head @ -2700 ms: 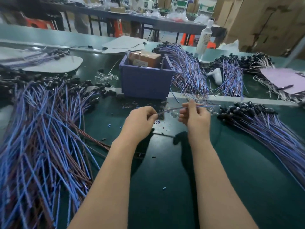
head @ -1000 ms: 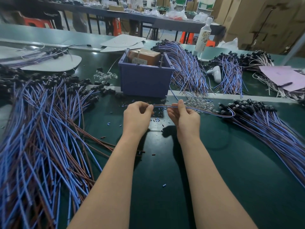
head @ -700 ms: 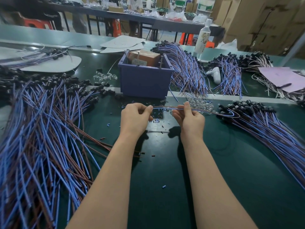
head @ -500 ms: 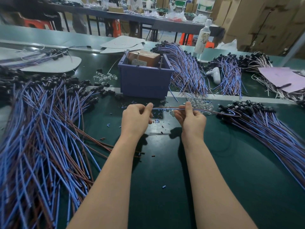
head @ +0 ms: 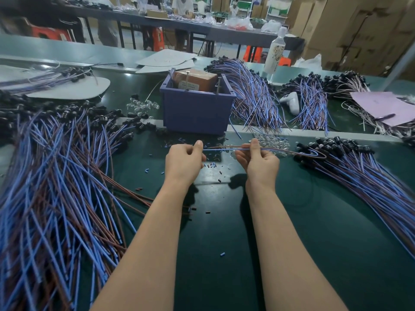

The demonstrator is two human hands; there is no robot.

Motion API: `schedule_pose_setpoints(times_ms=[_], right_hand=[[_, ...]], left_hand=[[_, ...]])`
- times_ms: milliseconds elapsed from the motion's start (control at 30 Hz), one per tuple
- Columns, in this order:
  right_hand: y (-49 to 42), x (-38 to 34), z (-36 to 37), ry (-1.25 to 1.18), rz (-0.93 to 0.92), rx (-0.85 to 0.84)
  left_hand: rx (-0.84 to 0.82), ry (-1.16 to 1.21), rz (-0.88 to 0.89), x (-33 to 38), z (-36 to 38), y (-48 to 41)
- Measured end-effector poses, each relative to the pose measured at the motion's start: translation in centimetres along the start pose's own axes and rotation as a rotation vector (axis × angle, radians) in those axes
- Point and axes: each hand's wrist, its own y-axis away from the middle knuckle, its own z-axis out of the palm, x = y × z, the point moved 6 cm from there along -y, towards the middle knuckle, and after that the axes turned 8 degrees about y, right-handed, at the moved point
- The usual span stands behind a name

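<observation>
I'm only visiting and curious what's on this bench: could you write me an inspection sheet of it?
Surface: dark green table, a pale strip crossing it behind the hands.
Job's things: one blue-and-brown wire pair, held level above the table, its far end looped.
Clutter: cut sleeve bits, clear beads, blue bin holding a brown box, bottle, pink paper.
Grips: left hand pinches the pair's end; right hand pinches it further along.
Cables: left wire heap, right wire heap, rear wire heap, all black-capped.
Surroundings: cardboard cartons, another long table behind.
</observation>
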Motion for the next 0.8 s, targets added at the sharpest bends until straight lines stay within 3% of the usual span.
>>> schedule_pose_setpoints(times_ms=[100,300,467,567,667,733,800], right_hand=[[0.0,0.1,0.1,-0.003,0.010,-0.007],[-0.1,-0.5,-1.1,-0.078,0.042,0.071],[1.1,-0.1,0.9,-0.251,0.182,-0.011],[1.8,0.2,2.0,-0.346,0.273,-0.065],[3.0,0.0,3.3,0.118,0.153,-0.166],[3.8,-1.0,4.0,0.419,0.039,-0.266],[4.8,-2.1,4.6,0.546,-0.041,-0.410]], left_hand=[[0.011,0.047,-0.014,-0.2,0.0,-0.2],[0.211,-0.068,0.052,0.1,-2.2,-0.3],[0.025,-0.223,0.157,1.3,0.3,0.5],[-0.157,-0.014,0.142,1.7,1.9,1.1],[-0.200,0.204,0.152,2.4,3.2,1.6],[-0.129,0.364,0.123,2.3,2.5,1.2],[-0.021,0.442,0.084,1.7,1.0,0.4]])
